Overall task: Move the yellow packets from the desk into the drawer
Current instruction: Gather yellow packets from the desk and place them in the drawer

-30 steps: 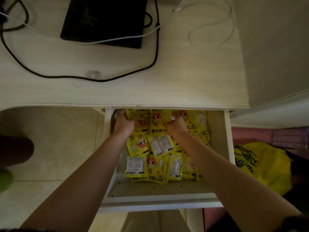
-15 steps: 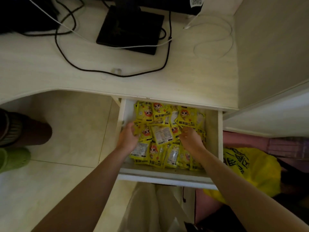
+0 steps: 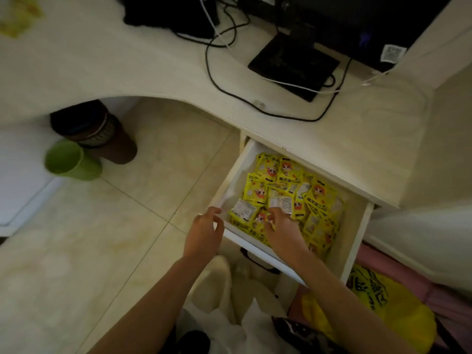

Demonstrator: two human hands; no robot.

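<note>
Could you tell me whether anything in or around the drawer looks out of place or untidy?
The yellow packets lie in a loose, overlapping heap in the open drawer, some face down, not in rows. A blurred yellow patch at the desk's far left corner may be packets left out. Nothing looks spilled or damaged.

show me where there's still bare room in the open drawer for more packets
Bare strips run along the white open drawer's left wall and right wall. The middle is crowded with yellow cartoon-printed packets, with the right hand over them.
</note>
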